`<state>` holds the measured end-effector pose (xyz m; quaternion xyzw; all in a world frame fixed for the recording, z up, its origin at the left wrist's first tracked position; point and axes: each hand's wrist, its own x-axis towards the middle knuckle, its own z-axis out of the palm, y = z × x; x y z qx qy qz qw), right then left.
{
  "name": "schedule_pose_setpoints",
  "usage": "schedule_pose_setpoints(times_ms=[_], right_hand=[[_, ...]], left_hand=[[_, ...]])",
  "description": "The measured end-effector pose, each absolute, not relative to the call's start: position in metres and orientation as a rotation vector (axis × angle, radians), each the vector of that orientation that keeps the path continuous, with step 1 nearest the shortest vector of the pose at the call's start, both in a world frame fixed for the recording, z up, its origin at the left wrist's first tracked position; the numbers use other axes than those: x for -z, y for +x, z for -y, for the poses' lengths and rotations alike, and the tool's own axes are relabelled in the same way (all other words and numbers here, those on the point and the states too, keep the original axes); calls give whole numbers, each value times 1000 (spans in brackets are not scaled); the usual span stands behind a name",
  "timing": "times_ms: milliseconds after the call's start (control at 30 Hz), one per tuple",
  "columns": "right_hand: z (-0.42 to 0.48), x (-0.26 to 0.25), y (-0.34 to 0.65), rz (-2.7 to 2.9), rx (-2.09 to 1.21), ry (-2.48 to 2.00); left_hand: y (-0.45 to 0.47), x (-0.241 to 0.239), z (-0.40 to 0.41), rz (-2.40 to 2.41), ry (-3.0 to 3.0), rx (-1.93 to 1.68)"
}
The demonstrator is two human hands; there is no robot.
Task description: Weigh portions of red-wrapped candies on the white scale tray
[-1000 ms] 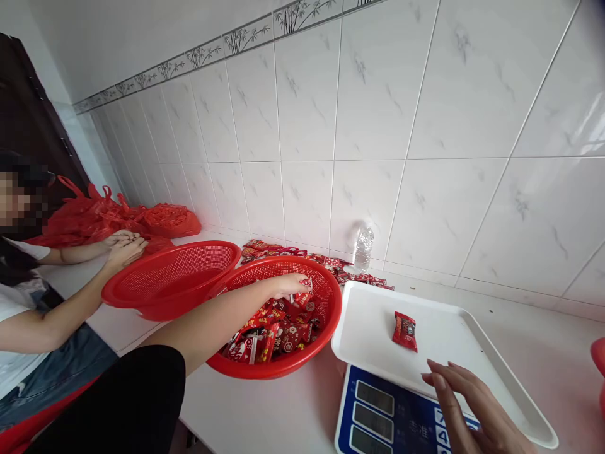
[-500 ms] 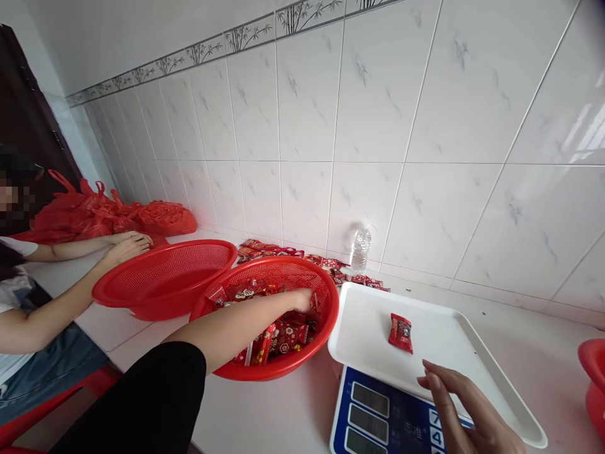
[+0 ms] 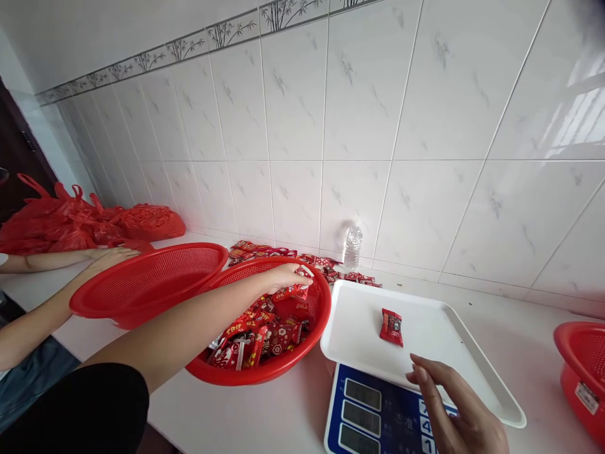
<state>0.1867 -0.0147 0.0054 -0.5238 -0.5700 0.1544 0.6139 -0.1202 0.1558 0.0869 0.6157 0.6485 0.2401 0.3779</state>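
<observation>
My left hand is at the far right part of a red plastic basket, at the rim's height, closed on red candy packets. Below it, the basket holds many red wrapped packets with white and yellow prints. My right hand hovers over the near edge of a white tray, thumb and fingertips drawn together with nothing visible between them. A single red packet lies on the tray. Under the tray is a blue-fronted digital scale, its keys partly covered by my right hand.
A second red basket stands left; behind it are red plastic bags and a co-worker's hands. Loose packets and a clear bottle line the tiled wall. Another red basket is at the right edge.
My left hand has risen from among the packets in the basket, now with red packets in its fingers. My right hand keeps its pose. The view has shifted slightly right.
</observation>
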Motion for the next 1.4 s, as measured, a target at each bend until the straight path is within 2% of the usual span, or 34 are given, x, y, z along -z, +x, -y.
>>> schedule_pose_setpoints(times_ms=[133,267,533,633,733,867,1067,1400], right_hand=[[12,-6,187,1300,-362,-1191],[9,-6,188,1304,-383,-1209],[6,-5,189,1293,-416,-1186],[7,-6,189,1291,-433,-1204],[9,-6,188,1283,-448,-1196],[11,-5,188,1296,-447,-1164],[9,-3,188,1287,-414,-1187],[10,-4,188,1287,-439,-1260]], left_hand=[[-82,-98,-148,-1498,1466,-615],[-39,-90,-142,-1394,1588,-612],[6,-86,-132,-1265,1683,-405],[-6,-92,-139,-1313,1736,-561],[-39,-83,-151,-1588,1771,-693],[-93,-49,-155,-1974,1876,-463],[-117,-7,-145,-1945,2033,-120],[-137,-19,-170,-2047,2114,-56]])
